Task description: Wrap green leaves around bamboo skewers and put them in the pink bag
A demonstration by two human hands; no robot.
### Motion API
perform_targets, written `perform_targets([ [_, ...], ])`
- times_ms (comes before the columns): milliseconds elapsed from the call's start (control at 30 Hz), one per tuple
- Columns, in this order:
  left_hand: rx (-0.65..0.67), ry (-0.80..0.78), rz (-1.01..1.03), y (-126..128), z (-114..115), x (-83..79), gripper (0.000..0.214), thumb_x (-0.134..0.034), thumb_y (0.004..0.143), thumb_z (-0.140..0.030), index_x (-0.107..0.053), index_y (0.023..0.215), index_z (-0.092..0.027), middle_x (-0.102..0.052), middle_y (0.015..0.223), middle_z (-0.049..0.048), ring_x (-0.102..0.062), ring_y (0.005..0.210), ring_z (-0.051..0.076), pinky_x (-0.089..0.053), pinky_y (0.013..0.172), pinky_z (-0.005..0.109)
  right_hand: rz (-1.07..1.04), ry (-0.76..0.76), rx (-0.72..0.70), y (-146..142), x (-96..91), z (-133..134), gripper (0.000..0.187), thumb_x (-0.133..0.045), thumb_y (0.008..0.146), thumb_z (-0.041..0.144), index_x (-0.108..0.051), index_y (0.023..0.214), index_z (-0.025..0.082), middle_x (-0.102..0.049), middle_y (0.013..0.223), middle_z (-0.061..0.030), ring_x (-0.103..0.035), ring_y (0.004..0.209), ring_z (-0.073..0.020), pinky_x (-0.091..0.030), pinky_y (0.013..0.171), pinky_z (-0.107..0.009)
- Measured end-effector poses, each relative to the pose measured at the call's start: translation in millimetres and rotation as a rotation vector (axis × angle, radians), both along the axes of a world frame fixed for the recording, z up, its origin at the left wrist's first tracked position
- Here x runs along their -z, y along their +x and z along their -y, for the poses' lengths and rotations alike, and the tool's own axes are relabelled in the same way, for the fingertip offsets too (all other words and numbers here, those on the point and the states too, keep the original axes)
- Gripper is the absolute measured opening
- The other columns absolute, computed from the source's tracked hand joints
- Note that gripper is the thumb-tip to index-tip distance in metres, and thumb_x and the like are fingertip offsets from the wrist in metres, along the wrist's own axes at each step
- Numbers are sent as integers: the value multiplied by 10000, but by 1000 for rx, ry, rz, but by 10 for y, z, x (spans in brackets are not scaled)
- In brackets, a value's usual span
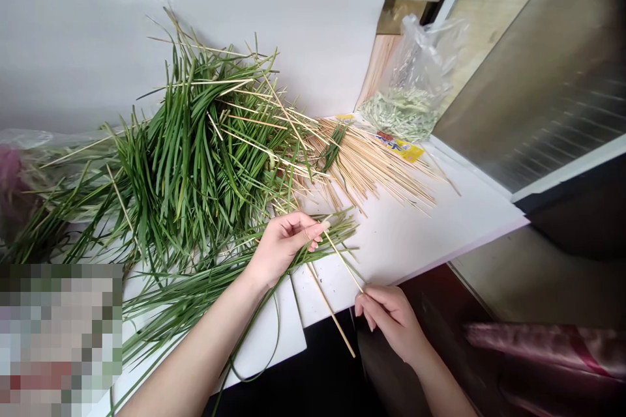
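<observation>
the left hand [281, 251] and right hand [391, 322] stand apart, their fingertips pinching the two ends of a bamboo skewer [342, 262] that slants down to the right, its upper end hidden by the left fingers. a second skewer [332, 313] crosses the edge of a white board [440, 234]. beyond lie long green leaves [205, 169], a heap of skewers [376, 172] and a plastic bag [415, 78].

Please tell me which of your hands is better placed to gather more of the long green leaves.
Probably the left: the left hand lies beside the heap of leaves, while the right hand sits farther off, pinching a bamboo skewer.
</observation>
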State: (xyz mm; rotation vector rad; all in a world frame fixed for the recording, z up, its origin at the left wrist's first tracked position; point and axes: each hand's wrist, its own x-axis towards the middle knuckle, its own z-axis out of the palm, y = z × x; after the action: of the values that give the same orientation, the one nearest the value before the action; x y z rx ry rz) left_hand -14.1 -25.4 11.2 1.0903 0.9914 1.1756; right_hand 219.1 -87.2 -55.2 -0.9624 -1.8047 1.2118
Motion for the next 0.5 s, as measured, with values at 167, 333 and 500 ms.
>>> perform_targets([
  [167, 188, 52, -209, 92, 96, 40, 288, -785, 797, -392, -696, 695, -137, -620, 639, -1, -503, 586, 104, -390, 577, 225, 4, -16, 10, -5, 5, 6, 385, -455, 1049, 257, -617, 705, 196, -482, 520, 48, -489, 473, -148, -369, 546, -257],
  [333, 336, 182, -448, 276, 261, 58, 192, -697, 882, -292, -730, 744, -163, -666, 691, 8, -549, 616, 123, -395, 582, 221, -50, -46, 42, -53, 15, 36, 376, -464, 1060, 273, -619, 726, 196, -452, 509, 57, -454, 461, -137, -345, 537, -255],
  [500, 391, 310, -564, 231, 234, -36, 174, -664, 921, -310, -752, 858, -174, -708, 772, 16, -603, 675, 131, -426, 629, 215, -100, -77, 70, -71, 30, 57, 378, -487, 1067, 312, -633, 739, 194, -453, 514, 56, -440, 456, -131, -338, 522, -246],
])
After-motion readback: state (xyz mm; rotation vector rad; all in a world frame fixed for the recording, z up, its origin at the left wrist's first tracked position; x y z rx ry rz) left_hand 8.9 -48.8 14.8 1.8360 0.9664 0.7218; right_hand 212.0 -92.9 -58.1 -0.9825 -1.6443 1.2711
